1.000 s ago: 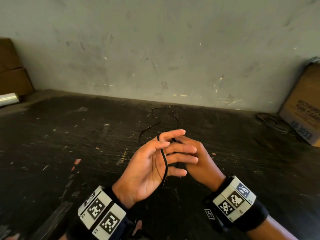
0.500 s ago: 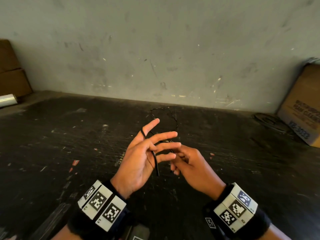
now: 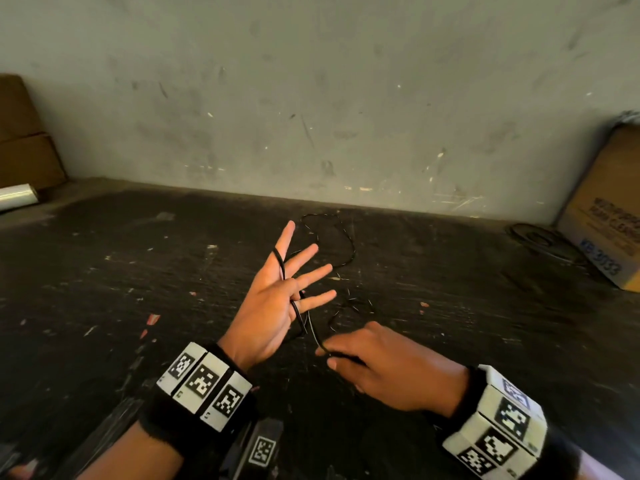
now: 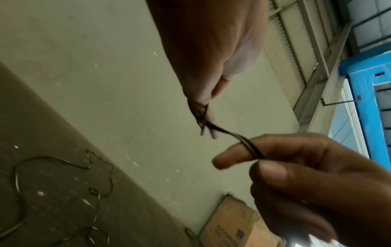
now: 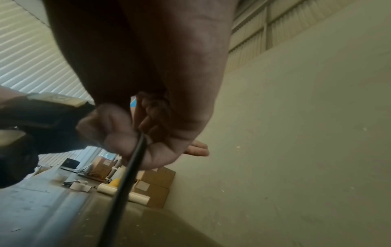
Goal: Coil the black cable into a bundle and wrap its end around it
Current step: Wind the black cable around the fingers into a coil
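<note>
My left hand is held palm up above the dark table, its fingers straight and spread. The thin black cable loops over the index finger, crosses the palm and passes between the lower fingers. From there it runs taut to my right hand, which pinches it between thumb and forefinger close to me. The left wrist view shows the cable stretched from left finger to right pinch. In the right wrist view the cable leaves the pinching fingers. The loose remainder snakes on the table beyond my hands.
A cardboard box stands at the right against the wall, with another dark coil lying in front of it. Brown boxes and a white roll sit at the far left. The grey wall closes the back.
My left fingers have spread and straightened, with the cable now looped on the index finger. My right hand has pulled back toward me, drawing the cable taut.
</note>
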The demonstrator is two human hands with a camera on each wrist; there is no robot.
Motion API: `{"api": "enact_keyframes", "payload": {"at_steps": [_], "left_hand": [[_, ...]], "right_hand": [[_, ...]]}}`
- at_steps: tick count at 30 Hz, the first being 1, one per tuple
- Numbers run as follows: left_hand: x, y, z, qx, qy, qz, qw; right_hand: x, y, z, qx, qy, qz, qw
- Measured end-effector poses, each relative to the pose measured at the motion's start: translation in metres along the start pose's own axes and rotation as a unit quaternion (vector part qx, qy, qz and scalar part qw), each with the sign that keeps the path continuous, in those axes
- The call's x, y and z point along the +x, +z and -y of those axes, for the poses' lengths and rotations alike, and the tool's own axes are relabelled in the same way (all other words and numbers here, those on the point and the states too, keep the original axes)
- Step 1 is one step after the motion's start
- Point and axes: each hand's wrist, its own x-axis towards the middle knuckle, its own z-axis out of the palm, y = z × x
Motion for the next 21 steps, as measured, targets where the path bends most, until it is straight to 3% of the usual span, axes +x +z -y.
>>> {"api": "enact_keyframes", "payload": {"at_steps": [3, 11, 16, 21], "left_hand": [[0.0, 0.002, 0.002, 0.01, -0.001, 0.014, 1.0], [-0.001, -0.024, 0.015, 0.231, -0.033, 0.015, 0.972], [-0.011, -0.022, 0.021, 0.256, -0.05, 0.037, 0.965], [-0.016, -0.011, 0.023, 0.23, -0.067, 0.157, 0.958]], "right_hand": [[0.002, -0.004, 0.004, -0.046, -0.023, -0.003, 0.999], [-0.012, -0.043, 0.018, -0.07, -0.033, 0.005, 0.997], [-0.02, -0.094, 0.032, -0.099, -0.051, -0.096, 0.989], [-0.007, -0.127, 0.027, -0.113, -0.066, -0.158, 0.979]]}}
